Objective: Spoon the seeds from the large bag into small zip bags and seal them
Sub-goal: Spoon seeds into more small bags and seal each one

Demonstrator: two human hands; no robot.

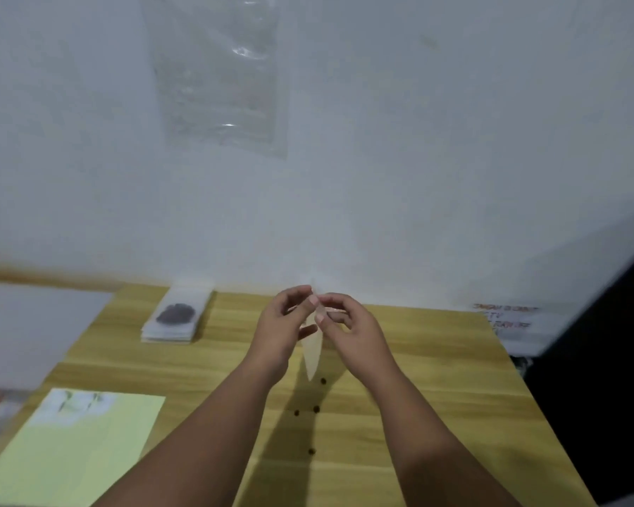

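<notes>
Small zip bag (312,354) at frame centre, held edge-on above the counter (436,378), long axis vertical, tapering to a point downward. Fingers of left hand (282,323) and right hand (348,323) pinch its top edge. Loose seeds (316,409) lie below it; stack of filled bags (176,318) at centre left.

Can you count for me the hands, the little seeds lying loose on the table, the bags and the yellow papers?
Hands: 2 (left hand, right hand)
Loose seeds: 4
Small bag, pinched by both hands: 1
Stack of small bags: 1
Yellow paper: 1
Total: 9
</notes>
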